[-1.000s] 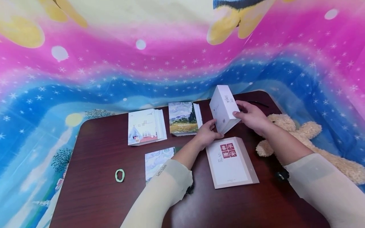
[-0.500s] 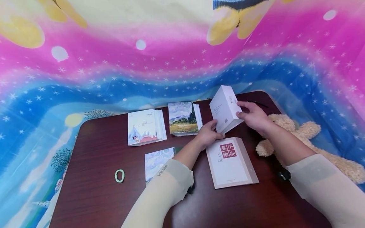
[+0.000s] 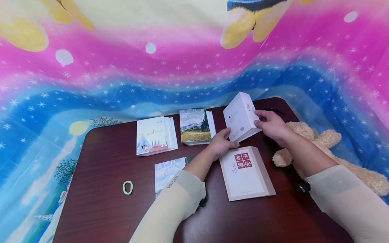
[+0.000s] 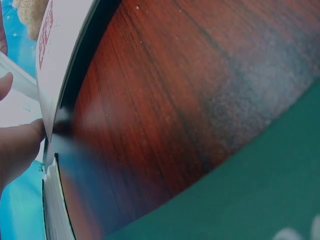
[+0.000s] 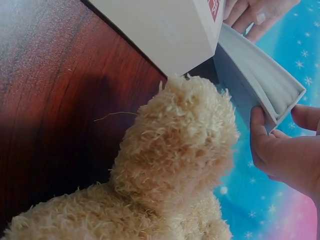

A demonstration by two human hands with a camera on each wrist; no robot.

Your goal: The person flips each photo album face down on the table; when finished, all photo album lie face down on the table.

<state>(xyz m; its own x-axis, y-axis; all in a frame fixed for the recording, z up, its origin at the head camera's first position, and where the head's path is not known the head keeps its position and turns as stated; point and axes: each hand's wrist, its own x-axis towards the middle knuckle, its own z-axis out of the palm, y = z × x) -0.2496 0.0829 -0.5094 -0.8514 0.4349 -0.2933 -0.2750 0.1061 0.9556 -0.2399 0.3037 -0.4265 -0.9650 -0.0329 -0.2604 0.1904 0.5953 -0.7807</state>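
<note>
A thick white hardcover book (image 3: 235, 118) stands tilted near the table's back right, its back cover and lettered spine facing me. My right hand (image 3: 271, 125) holds it by the spine side, thumb in front; in the right wrist view that hand (image 5: 290, 157) pinches the corner of the cover and pages. At the lower left corner, my left hand (image 3: 222, 144) grips the book between thumb and fingers. Just in front lies a white book with red square characters (image 3: 249, 179), its top edge close under my left thumb.
A tent-picture book (image 3: 152, 135) and a landscape-painting book (image 3: 196, 126) lie at the back left. My left sleeve partly covers another painted book (image 3: 168, 173). A green hair tie (image 3: 128, 187) lies left; a plush bear (image 3: 328, 152) lies at the right edge.
The white book has turned in my hands, so its back cover shows more broadly and its top leans right. My right hand has shifted slightly right and down; the left has barely moved.
</note>
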